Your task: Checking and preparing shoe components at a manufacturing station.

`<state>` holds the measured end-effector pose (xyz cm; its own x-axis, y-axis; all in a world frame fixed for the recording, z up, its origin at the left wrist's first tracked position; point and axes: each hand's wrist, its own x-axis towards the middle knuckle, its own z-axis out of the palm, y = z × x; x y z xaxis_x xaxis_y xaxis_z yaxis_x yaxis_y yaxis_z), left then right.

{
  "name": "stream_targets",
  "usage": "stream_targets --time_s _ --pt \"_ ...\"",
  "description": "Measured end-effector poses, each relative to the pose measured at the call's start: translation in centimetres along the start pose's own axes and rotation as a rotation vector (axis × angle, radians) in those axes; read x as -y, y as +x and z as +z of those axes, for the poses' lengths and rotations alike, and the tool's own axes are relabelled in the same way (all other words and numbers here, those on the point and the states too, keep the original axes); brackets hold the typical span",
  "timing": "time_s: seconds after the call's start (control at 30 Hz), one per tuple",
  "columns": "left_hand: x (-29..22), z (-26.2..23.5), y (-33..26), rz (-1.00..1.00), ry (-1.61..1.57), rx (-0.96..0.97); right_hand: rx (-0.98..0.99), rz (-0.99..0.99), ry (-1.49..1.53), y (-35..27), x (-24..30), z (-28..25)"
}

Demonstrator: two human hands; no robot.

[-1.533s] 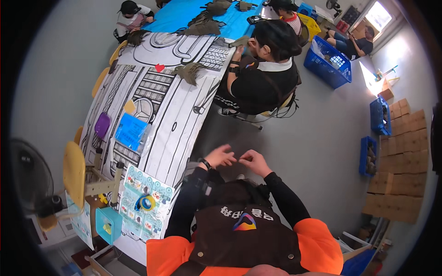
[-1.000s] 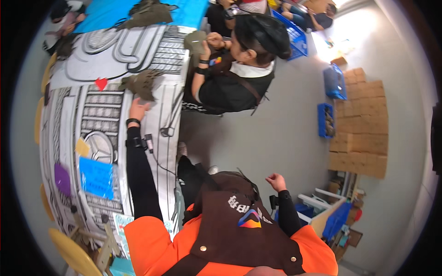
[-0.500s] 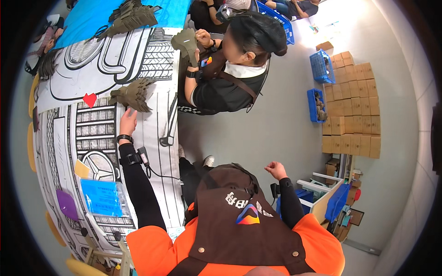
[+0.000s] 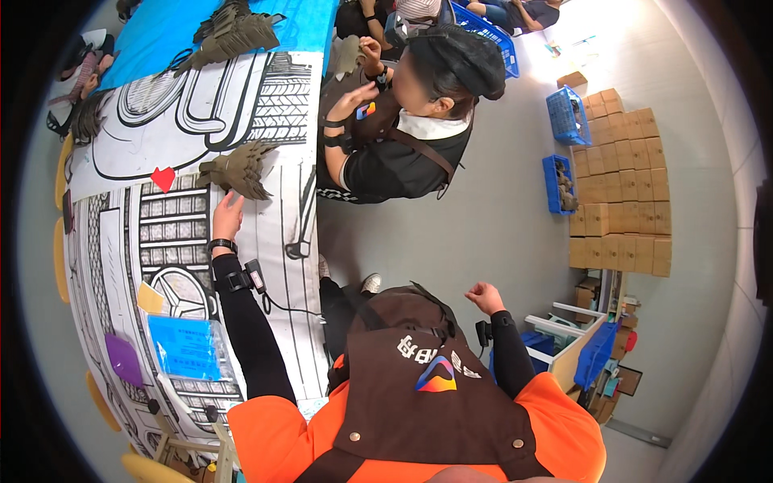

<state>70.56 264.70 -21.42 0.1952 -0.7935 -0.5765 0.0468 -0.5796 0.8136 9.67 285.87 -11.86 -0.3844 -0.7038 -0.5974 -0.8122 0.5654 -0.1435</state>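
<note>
My left hand (image 4: 228, 216) lies at the near edge of a fanned pile of olive-brown gloves (image 4: 240, 171) on the table. Its fingers are stretched out and hold nothing; whether the tips touch the pile I cannot tell. Off to the right, over the floor, my right hand (image 4: 485, 298) hangs beside my body with its fingers curled in and nothing visible in them. Just left of the pile sits a small red piece (image 4: 163, 179). Beyond, a seated co-worker (image 4: 403, 145) has both hands raised near an olive glove (image 4: 348, 58), at the table's right edge.
A larger glove pile (image 4: 237, 36) lies on the blue cover (image 4: 153, 40) at the far end. A blue packet (image 4: 183, 348) and a purple sheet (image 4: 123, 360) rest on the printed tablecloth (image 4: 266, 233). Stacked cartons (image 4: 620, 189) and blue crates (image 4: 558, 183) stand at the right.
The co-worker's glove has moved from over the table edge to farther away, and one hand has come off it. My hands keep nearly the same pose; the whole view has shifted slightly.
</note>
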Motion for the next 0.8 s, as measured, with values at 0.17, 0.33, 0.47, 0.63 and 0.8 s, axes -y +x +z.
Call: stream_targets --time_s 0.17,0.33,0.47,0.63,0.8 --pt "0.6 -0.6 0.5 0.056 0.004 -0.077 -0.008 -0.080 0.090 0.1 -0.8 0.5" --pt "1.5 -1.4 0.7 0.138 0.272 -0.125 -0.095 -0.061 -0.010 0.8 -1.6 1.0" --pt "0.8 -1.2 -1.6 0.154 0.032 0.013 -0.069 -0.051 0.038 1.2 -1.8 1.6" --pt "-4.1 0.4 -3.3 0.272 0.088 -0.045 -0.063 -0.038 0.092 1.4 -1.9 2.1" --pt "-12.1 1.9 0.6 0.809 0.565 -0.414 -0.035 -0.094 0.131 1.3 -1.1 1.7"
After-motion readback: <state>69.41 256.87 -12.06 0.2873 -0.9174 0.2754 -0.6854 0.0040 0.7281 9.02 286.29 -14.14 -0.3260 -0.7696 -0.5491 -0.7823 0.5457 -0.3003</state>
